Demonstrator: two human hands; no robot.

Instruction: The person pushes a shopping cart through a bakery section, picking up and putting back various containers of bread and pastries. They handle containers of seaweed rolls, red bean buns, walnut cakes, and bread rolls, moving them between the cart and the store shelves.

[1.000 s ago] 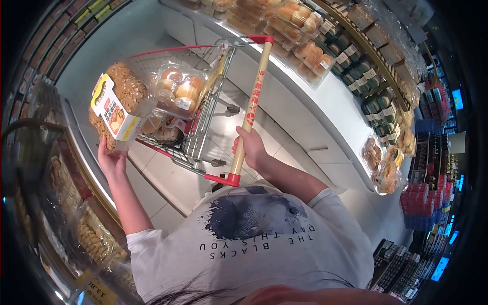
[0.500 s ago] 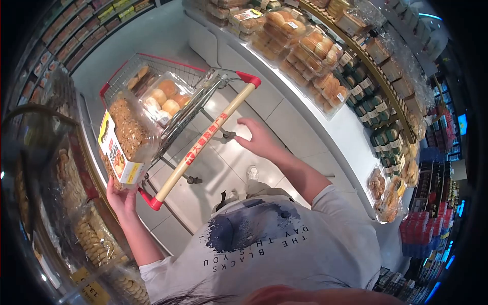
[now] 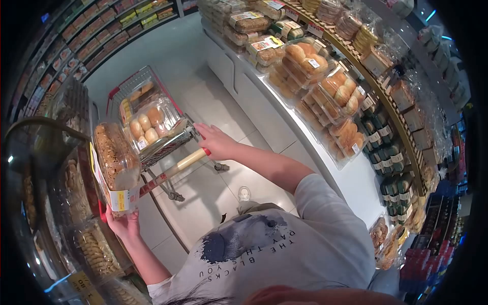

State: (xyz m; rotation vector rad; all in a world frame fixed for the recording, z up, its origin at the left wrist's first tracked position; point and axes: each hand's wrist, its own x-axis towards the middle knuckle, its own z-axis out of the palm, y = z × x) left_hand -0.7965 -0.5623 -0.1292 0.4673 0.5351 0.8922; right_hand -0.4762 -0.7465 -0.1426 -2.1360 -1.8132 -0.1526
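In my left hand (image 3: 123,223) is a clear package of seeded bread (image 3: 113,157) with a yellow and white label, gripped by its lower end at the left. My right hand (image 3: 217,141) is closed on the right corner of the shopping cart (image 3: 184,163), where the red end meets the handle. Its fingertips are partly hidden. Inside the cart's basket lie a clear box of round buns (image 3: 147,126) and, behind it, more packaged bread (image 3: 140,94).
A white display counter (image 3: 325,173) on the right holds boxes of rolls (image 3: 345,94) and dark green packages (image 3: 389,157). Bagged breads (image 3: 96,249) line the shelf at the left. Shelves of small packages (image 3: 96,30) stand at the back left. Tiled floor (image 3: 223,190) shows around my shoe.
My right hand has moved from open beside the handle onto the cart's corner. The seeded bread package now stands more upright in my left hand. The cart and view have shifted.
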